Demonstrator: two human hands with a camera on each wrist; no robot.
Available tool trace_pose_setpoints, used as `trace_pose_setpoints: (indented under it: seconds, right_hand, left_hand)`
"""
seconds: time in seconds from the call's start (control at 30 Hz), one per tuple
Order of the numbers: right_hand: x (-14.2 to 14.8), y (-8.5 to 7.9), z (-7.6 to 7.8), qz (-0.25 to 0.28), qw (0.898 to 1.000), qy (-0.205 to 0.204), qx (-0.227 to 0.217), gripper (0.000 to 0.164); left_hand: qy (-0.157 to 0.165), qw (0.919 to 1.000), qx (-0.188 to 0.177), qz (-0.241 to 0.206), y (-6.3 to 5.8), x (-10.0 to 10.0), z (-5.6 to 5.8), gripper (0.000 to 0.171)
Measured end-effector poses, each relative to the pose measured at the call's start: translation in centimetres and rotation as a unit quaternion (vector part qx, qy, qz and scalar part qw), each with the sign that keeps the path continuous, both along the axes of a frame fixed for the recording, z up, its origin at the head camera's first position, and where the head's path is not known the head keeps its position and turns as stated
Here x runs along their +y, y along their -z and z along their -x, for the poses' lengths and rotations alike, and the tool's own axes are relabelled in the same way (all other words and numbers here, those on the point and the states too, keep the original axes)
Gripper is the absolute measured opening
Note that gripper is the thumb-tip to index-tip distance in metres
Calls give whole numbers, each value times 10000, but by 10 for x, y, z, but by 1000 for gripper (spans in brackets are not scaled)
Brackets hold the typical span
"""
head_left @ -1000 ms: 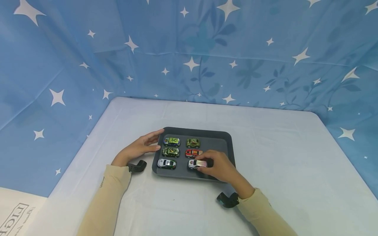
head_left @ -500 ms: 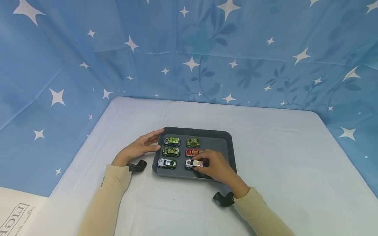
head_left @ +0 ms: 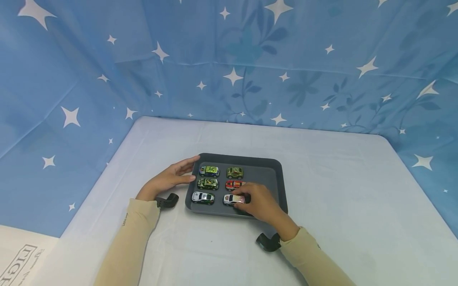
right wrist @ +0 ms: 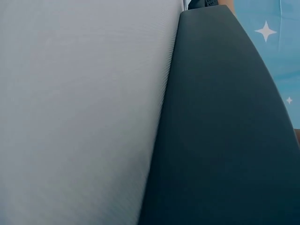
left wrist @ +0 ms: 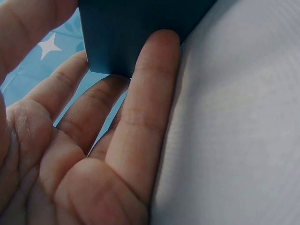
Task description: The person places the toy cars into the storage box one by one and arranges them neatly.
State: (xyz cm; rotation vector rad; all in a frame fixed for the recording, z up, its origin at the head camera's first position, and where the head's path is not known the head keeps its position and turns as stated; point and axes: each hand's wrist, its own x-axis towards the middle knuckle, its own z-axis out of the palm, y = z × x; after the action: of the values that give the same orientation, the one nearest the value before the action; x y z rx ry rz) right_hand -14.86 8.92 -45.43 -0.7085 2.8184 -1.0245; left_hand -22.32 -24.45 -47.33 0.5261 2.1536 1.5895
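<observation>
A dark grey tray (head_left: 262, 174) lies on the table with toy cars in two columns. My right hand (head_left: 262, 203) pinches a white toy car (head_left: 232, 200) with a red-checked rear, at the near end of the right column. Beyond it are a red toy car (head_left: 232, 185), partly behind my fingers, and a green one (head_left: 235, 172). The left column has a white-and-green car (head_left: 202, 198), a camouflage car (head_left: 208, 184) and a yellow-and-blue car (head_left: 209, 171). My left hand (head_left: 168, 179) touches the tray's left side, fingers extended; the left wrist view shows them against the tray wall (left wrist: 117, 42).
White cloth (head_left: 340, 190) covers the table around the tray. Behind stands a blue curtain (head_left: 200, 47) with white stars. A printed sheet (head_left: 21, 254) shows at the lower left. The tray's near wall (right wrist: 220, 122) fills much of the right wrist view.
My right hand has slid left across the tray with the white toy car, bringing it nearer the white-and-green one. My left hand stays at the tray's side.
</observation>
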Motion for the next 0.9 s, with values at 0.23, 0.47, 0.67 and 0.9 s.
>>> trace_pose_setpoints:
  seconds: [0.23,0.47,0.67,0.9]
  right_hand:
    - [-1,-2,-3,-201,9997,9,125,30]
    - [14,-4,-8,-54,9987,-267,423,34]
    - [37,6,-11,473,9893,-211,1361,38]
    - [64,10,-18,300,9829,557,1731,56]
  left_hand:
    - [-17,10000,-16,4,-1,1,-1,79]
    - [28,10000,9,10,1,2,0,79]
    - [86,9999,44,41,2,-2,1,82]
    - [-54,9998,-65,152,1,-9,-6,83]
